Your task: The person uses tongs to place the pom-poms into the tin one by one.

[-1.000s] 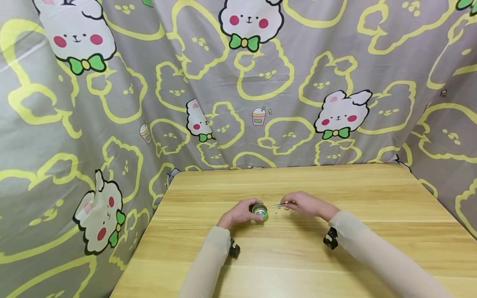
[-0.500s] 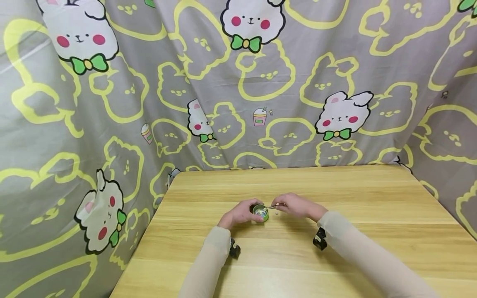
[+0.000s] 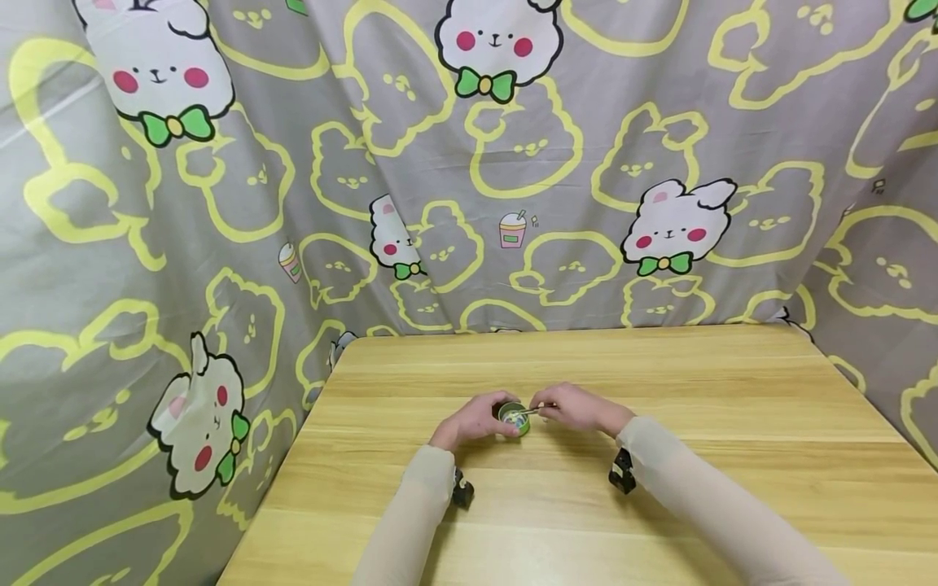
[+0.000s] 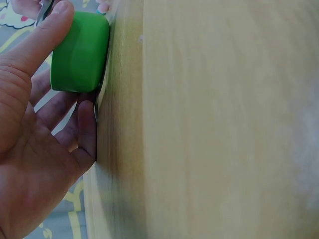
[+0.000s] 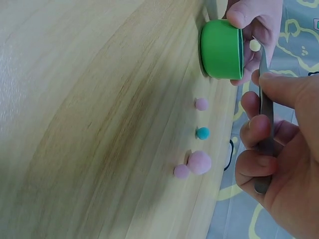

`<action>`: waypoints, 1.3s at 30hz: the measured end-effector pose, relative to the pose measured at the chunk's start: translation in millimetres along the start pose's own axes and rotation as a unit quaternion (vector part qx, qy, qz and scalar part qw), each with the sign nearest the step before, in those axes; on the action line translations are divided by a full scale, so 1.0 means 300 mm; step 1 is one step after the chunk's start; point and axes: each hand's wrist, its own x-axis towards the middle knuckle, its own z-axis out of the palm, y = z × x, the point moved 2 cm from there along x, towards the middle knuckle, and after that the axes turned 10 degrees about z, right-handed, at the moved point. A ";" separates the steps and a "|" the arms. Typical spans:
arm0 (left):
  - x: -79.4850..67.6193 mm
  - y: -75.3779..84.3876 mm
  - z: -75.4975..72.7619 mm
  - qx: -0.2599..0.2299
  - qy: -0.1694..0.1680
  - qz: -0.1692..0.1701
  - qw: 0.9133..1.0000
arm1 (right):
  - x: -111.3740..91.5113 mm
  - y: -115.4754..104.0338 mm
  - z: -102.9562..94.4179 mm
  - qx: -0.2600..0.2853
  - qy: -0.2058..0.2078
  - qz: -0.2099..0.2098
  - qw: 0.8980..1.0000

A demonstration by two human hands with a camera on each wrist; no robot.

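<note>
My left hand point(image 3: 479, 416) holds a small round green tin point(image 5: 221, 50) at the table's surface, thumb at its near side and fingers around the far side. In the head view, small colourful bits show inside the tin. My right hand point(image 3: 579, 407) pinches metal tweezers point(image 5: 266, 117) between thumb and fingers. A pale yellow pompom point(image 5: 255, 45) is at the tweezers' tips, by the tin's open mouth. On the table below my right hand lie a small pink pompom point(image 5: 201, 104), a teal pompom point(image 5: 202, 133), a larger pink pompom point(image 5: 199, 162) and another small pink pompom point(image 5: 181, 171).
Everything stands on a light wooden table point(image 3: 572, 496). A grey curtain point(image 3: 440, 163) with yellow outlines and white cartoon animals hangs behind the table and along both sides. Each wrist wears a black camera mount.
My right hand has moved left with the tweezers, from above the pompoms to the tin, where the tips now reach over its mouth. My left hand keeps its hold on the tin.
</note>
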 end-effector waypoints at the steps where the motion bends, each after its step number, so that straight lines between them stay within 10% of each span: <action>1: 0.001 0.001 0.000 0.002 0.000 0.001 1.000 | -0.001 -0.002 -0.002 0.002 0.000 0.005 1.000; 39: 0.000 -0.003 0.004 -0.005 -0.002 0.002 1.000 | -0.174 0.130 -0.076 0.061 0.020 0.086 0.994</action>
